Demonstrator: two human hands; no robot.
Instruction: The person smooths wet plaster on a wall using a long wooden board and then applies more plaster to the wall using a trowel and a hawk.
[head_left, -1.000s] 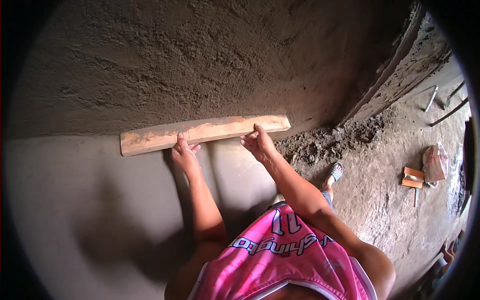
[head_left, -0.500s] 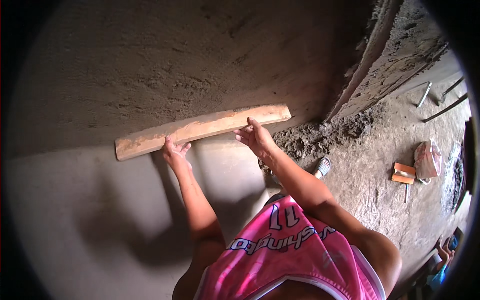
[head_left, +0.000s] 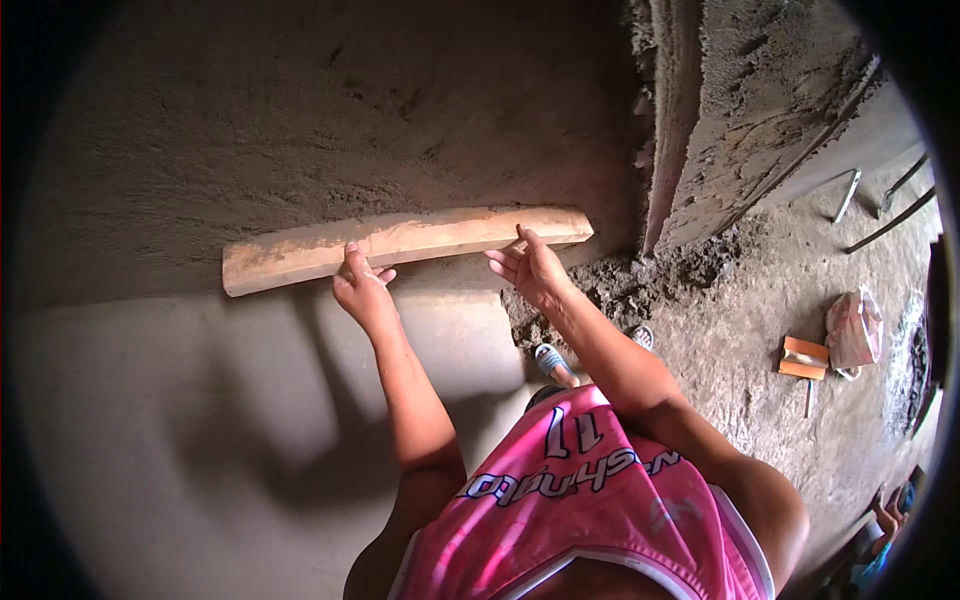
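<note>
1. Head view: a long wooden board (head_left: 420, 240) lies across the lower part of a dark, rough plastered wall area (head_left: 280, 150), its right end a little higher than its left.
2. The left hand (head_left: 362, 290) holds the board left of its middle, thumb on the front face, fingers bent at the lower edge.
3. The right hand (head_left: 535, 272) holds it near the right end, thumb on the face; its fingers spread loosely below the edge, and I cannot tell how firmly they press.
4. Below the board is a smooth, pale wall area (head_left: 120, 420).
5. To the right, a plaster-coated ledge (head_left: 770, 110) stands above clumps of mortar (head_left: 690, 272) on the floor (head_left: 740, 370).
6. Farther right, an orange object (head_left: 803, 358) lies just beside a pale sack (head_left: 855, 330).
</note>
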